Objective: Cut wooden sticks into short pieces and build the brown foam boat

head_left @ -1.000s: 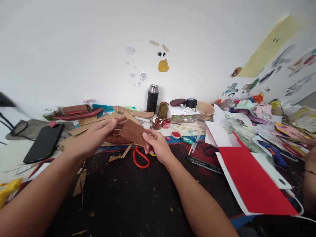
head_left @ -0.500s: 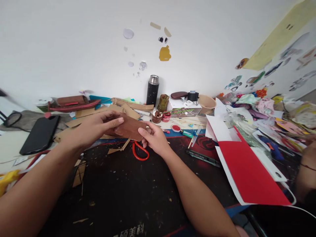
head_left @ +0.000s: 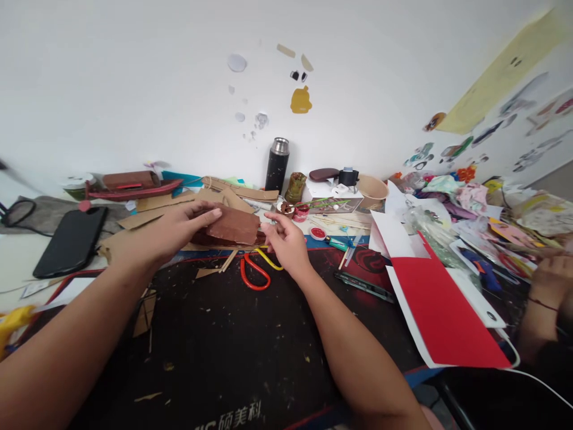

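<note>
A brown-painted sheet (head_left: 235,226), apparently card, sits curved over a darker brown piece that shows along its lower edge. My left hand (head_left: 190,224) grips the sheet's left end, thumb on the near face and fingers over the top. Just off the right edge of the sheet is my right hand (head_left: 286,239), its thumb and forefinger apart; whether a fingertip still touches the edge I cannot tell. Below the sheet lie scissors with a red-orange handle loop (head_left: 255,273) and a yellow one.
At the back left rests a red model boat (head_left: 134,190) with a brown canopy. A black phone (head_left: 71,242) lies left. Behind stand a black flask (head_left: 277,164) and paint pots. Red paper (head_left: 447,310) and a dark cutter (head_left: 364,286) lie right. Another person's hand (head_left: 550,278) is far right.
The brown sheet has lowered and tilted back onto the darker piece. My right hand has let go of its corner and shifted right, uncovering the yellow scissor handle.
</note>
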Available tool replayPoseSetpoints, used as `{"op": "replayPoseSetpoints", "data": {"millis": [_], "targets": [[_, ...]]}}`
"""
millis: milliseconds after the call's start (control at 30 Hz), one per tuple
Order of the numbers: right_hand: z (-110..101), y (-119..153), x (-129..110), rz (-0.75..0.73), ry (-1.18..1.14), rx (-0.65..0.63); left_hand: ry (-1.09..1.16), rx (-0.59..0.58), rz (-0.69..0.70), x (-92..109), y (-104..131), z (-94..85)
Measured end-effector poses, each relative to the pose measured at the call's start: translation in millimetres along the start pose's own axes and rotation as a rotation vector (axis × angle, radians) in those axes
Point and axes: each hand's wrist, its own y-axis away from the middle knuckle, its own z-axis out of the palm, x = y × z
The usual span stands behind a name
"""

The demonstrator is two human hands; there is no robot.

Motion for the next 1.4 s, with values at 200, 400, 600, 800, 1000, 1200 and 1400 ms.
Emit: {"op": "replayPoseSetpoints", "data": {"millis": [200,400,600,800,1000,1200,1400], "targets": [[1.1,-7.2,-1.8,-0.015,-0.075,0.103,0.181,0.08,-0.004,-14.9,-9.5,-2.2],[-0.1,-13.8,-13.3,-0.024,0.002,0.075,0.306,0.041,-0.021,-16.3,-11.3,-7.1],[6.8,-14.5,-19.2,-0.102,0.141,0.042,0.061,-0.081,-0.069,-4.7,-1.6,-8.5],[9.5,-7.7,-5.4,-0.225,0.222,0.013,0.014,-0.071,-0.059,-1.0,-1.3,-12.6],[3.8,-8.1,-0.2,-0.224,0.261,-0.035,-0.065,-0.174,-0.02,-9.0,-4.7,-12.8],[5.3,-7.8,2.5,-0.263,0.338,-0.077,-0.032,-0.087,-0.013,-15.5,-6.6,-8.7],[5.7,-5.3,2.6,-0.221,0.445,-0.147,-0.135,-0.046,0.01,-13.6,-7.0,-7.5]]}}
